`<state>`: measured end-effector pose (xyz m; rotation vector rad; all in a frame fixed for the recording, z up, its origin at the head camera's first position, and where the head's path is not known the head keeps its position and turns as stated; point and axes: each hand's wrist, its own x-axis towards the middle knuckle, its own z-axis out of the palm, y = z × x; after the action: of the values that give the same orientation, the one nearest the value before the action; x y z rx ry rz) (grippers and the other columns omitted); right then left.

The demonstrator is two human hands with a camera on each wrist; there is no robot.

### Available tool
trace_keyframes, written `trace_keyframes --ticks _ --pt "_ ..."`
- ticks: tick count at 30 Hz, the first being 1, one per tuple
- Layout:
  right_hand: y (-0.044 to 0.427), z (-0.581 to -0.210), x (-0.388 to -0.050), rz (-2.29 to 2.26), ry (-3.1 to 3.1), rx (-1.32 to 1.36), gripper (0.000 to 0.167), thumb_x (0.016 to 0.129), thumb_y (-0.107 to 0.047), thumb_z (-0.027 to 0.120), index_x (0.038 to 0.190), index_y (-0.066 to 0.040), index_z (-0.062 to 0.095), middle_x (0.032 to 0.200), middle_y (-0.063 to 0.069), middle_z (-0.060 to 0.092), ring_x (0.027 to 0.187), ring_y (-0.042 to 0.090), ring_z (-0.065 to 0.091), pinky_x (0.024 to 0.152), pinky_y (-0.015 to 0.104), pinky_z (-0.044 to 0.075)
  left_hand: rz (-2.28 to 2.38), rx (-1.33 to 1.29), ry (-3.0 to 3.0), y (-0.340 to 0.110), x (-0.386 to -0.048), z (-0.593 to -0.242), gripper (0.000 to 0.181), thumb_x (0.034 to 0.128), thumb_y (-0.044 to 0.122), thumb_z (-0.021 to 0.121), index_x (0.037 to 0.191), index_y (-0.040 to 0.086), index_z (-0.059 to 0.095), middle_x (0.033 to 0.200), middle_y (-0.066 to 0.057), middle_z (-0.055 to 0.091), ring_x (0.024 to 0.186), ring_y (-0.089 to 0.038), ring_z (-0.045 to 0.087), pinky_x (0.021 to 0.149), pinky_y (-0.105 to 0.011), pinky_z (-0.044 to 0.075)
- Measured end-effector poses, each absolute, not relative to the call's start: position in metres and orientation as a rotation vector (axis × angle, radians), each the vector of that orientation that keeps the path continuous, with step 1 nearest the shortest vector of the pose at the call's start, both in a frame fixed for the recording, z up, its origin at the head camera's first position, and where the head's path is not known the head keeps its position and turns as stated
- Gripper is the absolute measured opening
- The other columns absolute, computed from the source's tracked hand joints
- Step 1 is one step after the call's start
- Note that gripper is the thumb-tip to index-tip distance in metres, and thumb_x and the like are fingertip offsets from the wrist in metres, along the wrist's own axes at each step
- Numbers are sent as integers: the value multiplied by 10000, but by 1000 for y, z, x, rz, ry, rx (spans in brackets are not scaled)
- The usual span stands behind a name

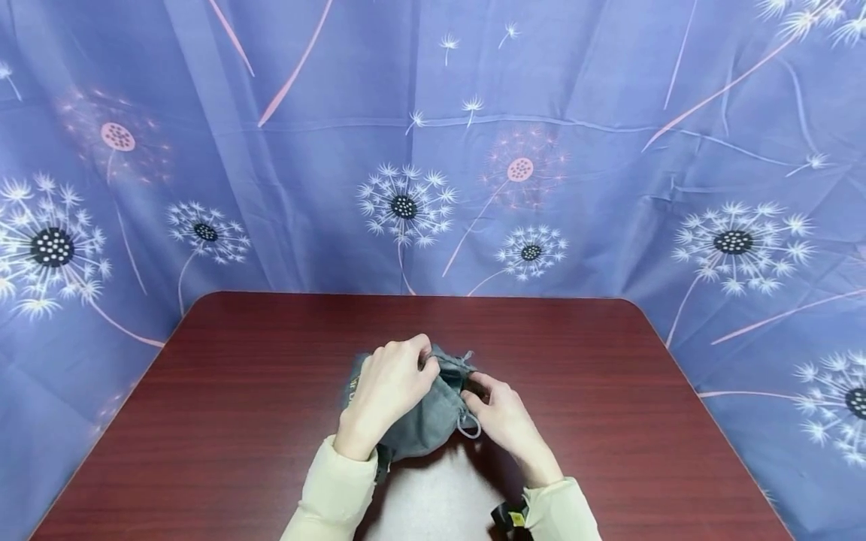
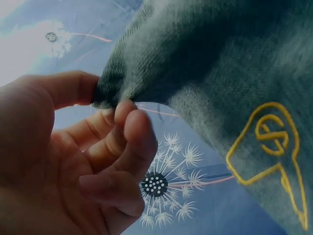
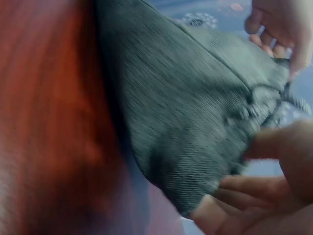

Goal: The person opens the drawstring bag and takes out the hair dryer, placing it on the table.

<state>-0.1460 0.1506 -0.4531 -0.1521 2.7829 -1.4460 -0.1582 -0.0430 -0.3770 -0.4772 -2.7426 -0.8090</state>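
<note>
A grey-green fabric drawstring bag (image 1: 421,427) is held above the table, its gathered mouth facing right and partly spread. My left hand (image 1: 392,379) pinches the cloth at the mouth's far edge between thumb and fingers, as the left wrist view shows. The right hand (image 1: 506,415) grips the near right edge of the mouth, thumb and fingers on the cloth. A cord loop (image 1: 479,428) hangs by the right fingers. In the left wrist view, a yellow outlined emblem (image 2: 268,170) shaped like a hair dryer marks the bag's side. Whatever the bag contains is hidden.
The dark red wood-grain table (image 1: 271,421) extends around the bag, with a bright glare patch in front. Behind and beside it hangs a blue curtain (image 1: 325,188) printed with dandelions. A black wrist device (image 1: 502,517) sits below the right sleeve.
</note>
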Motion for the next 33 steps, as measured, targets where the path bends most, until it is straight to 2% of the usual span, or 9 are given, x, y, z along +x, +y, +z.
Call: trace_keyframes --ticks 3,7,11,16,19,22,26,28,33 --pt "153 -447 -146 -1559 2537 -259 489 892 -67 631 1345 62 500 1148 131 626 859 177 622 732 329 499 -811 -497 -2742 -40 -159 -379 219 854 180 622 698 217 473 538 64 398 481 -146 434 453 -307 330" --pt "155 -453 -150 -1614 2306 -372 637 775 96 539 1391 84 378 794 67 551 613 124 504 557 223 406 -827 -541 -2744 -34 -157 -381 233 866 163 612 692 212 465 536 72 373 473 -130 414 447 -296 325" --pt "153 -463 -156 -1568 2360 -409 644 719 107 508 1349 18 411 620 -38 389 567 98 376 594 199 347 -834 -569 -2739 -29 -157 -382 215 880 149 601 711 206 481 533 75 371 480 -116 412 449 -283 342" --pt "146 -468 -157 -1624 2374 -345 551 763 81 548 1303 21 455 704 -9 473 577 96 412 590 198 362 -835 -545 -2742 -30 -157 -383 196 880 156 602 725 212 498 532 77 394 478 -119 430 449 -285 347" --pt "144 -468 -158 -1655 2424 -267 500 813 -44 684 1286 -12 523 829 23 587 680 110 528 655 222 416 -834 -541 -2738 -30 -157 -383 178 872 160 601 729 214 510 528 81 402 476 -119 436 446 -287 349" --pt "142 -466 -157 -1646 2506 -205 530 795 -198 784 1264 -70 573 858 48 636 702 136 591 661 257 459 -833 -560 -2732 -30 -156 -384 165 868 157 597 734 206 514 521 82 398 470 -115 429 442 -287 347" --pt "140 -459 -156 -1591 2633 -204 461 777 -187 776 1203 -137 607 835 19 645 635 139 581 595 268 459 -846 -577 -2738 -30 -156 -385 181 867 148 594 724 196 495 514 76 376 446 -109 390 429 -278 317" --pt "141 -455 -155 -1563 2702 -213 439 774 -159 767 1185 -142 613 871 -3 648 649 132 576 617 261 458 -857 -575 -2745 -30 -155 -386 194 868 143 593 717 193 482 516 73 365 436 -107 371 423 -273 298" --pt "145 -446 -152 -1550 2766 -164 525 768 -140 782 1255 -118 588 928 24 642 662 134 589 625 270 473 -849 -560 -2749 -30 -155 -386 199 857 142 587 705 189 467 518 75 351 430 -105 357 420 -270 286"
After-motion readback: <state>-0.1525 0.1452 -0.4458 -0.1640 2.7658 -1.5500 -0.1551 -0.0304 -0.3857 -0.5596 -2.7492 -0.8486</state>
